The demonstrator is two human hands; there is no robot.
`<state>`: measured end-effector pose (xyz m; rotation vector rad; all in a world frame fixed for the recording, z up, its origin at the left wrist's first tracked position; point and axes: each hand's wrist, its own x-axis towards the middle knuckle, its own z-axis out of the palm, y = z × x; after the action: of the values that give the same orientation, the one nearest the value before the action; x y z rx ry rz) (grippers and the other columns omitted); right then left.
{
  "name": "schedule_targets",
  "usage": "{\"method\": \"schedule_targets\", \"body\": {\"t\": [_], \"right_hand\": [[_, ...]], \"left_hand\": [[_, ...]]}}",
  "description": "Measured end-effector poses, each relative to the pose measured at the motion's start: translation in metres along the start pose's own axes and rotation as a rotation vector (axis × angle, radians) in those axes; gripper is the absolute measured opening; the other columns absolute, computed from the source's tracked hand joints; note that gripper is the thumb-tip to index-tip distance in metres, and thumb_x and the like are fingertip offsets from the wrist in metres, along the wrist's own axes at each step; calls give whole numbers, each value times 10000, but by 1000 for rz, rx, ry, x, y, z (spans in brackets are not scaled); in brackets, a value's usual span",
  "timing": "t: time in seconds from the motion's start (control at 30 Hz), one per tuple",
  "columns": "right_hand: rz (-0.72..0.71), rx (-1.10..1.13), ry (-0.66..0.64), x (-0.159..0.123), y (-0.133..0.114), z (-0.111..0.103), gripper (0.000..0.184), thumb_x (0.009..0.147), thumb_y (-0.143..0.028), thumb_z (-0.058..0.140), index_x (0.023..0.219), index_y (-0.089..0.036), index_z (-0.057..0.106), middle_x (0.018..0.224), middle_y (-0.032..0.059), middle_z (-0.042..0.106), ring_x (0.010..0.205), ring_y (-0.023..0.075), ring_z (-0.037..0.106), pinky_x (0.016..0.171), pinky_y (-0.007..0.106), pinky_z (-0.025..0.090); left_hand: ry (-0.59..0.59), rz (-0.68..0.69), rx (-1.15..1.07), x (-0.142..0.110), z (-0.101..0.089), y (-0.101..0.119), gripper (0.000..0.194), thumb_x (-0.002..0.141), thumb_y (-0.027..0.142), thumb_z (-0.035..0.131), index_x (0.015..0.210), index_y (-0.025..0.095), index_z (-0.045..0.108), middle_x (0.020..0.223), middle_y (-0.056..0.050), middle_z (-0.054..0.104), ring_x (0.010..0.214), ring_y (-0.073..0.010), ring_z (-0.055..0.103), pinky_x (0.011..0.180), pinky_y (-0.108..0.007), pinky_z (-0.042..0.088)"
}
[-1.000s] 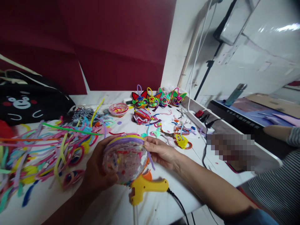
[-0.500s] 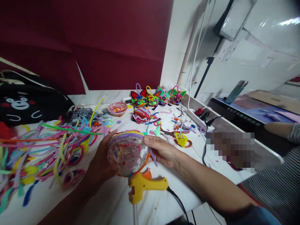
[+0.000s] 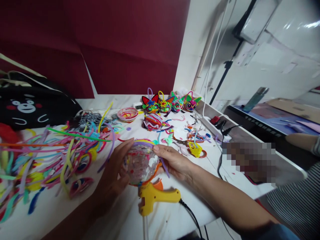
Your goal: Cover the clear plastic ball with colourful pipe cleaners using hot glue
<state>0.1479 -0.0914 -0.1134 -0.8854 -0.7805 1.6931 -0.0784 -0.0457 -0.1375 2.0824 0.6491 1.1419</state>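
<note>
Between my hands is a clear, glue-smeared rounded shell (image 3: 140, 165), like a small bowl, with yellow, purple and orange pipe cleaners along its edge. My left hand (image 3: 117, 170) curls around its left side, fingers over the top. On the right, my right hand (image 3: 173, 160) grips the edge, thumb pressing a purple pipe cleaner (image 3: 165, 169) against it; one end of that strip sticks out below the thumb. Just below the shell lies a yellow glue gun (image 3: 162, 196) with a clear glue stick and black cord. The fingers behind the shell are hidden.
Loose pipe cleaners (image 3: 50, 156) heap on the left, below a black bag (image 3: 32, 103). Finished animal-face ornaments (image 3: 165, 104), a striped ball (image 3: 153, 122) and a coiled bowl (image 3: 127, 114) stand behind. Scissors (image 3: 180, 141) lie right. A person's striped sleeve (image 3: 297, 196) shows at far right.
My left hand has shifted right along the shell, covering more of its left side. My right thumb stays on the purple strip. The whole view has shifted slightly.
</note>
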Motion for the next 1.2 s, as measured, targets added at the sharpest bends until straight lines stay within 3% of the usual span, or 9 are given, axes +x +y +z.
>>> {"method": "schedule_targets", "body": {"t": [0.1, 0.2, 0.43, 0.67, 1.2], "right_hand": [[6, -2, 8, -1, 0, 0, 630, 689, -617, 958, 1012, -131, 721, 1006, 103, 805, 715, 182, 764, 529, 273, 684], [11, 13, 29, -1, 1, 0, 641, 670, -614, 971, 995, -131, 703, 982, 94, 805, 670, 167, 752, 515, 271, 683], [10, 23, 30, 0, 6, 1, 642, 662, -620, 975, 961, -140, 673, 852, 41, 773, 643, 162, 747, 506, 257, 675], [13, 29, 19, -1, 7, 4, 633, 661, -623, 974, 928, -154, 644, 762, -5, 706, 577, 137, 693, 482, 267, 667], [-5, 10, -38, -6, 2, 6, 623, 648, -574, 999, 956, -191, 615, 857, -27, 620, 719, 137, 652, 532, 277, 672]], "left_hand": [[-8, 101, 109, 2, 1, -4, 906, 871, 774, 648, 1619, 344, 370, 1674, -119, 426, 1566, -403, 403, 1287, -579, 384], [12, 179, 213, 7, 2, -10, 1038, 764, 767, 776, 1610, 332, 362, 1591, -145, 506, 1476, -407, 516, 1215, -574, 486], [64, 238, 366, 7, 0, -7, 913, 793, 570, 775, 1576, 288, 399, 1483, -145, 605, 1365, -394, 623, 1150, -560, 566], [127, 363, 476, 9, 1, -7, 909, 771, 528, 731, 1570, 216, 430, 1461, -153, 635, 1304, -381, 669, 1070, -513, 620], [230, 369, 543, 6, -2, -8, 979, 754, 651, 679, 1609, 263, 403, 1379, -146, 672, 1217, -404, 715, 960, -555, 671]]}}
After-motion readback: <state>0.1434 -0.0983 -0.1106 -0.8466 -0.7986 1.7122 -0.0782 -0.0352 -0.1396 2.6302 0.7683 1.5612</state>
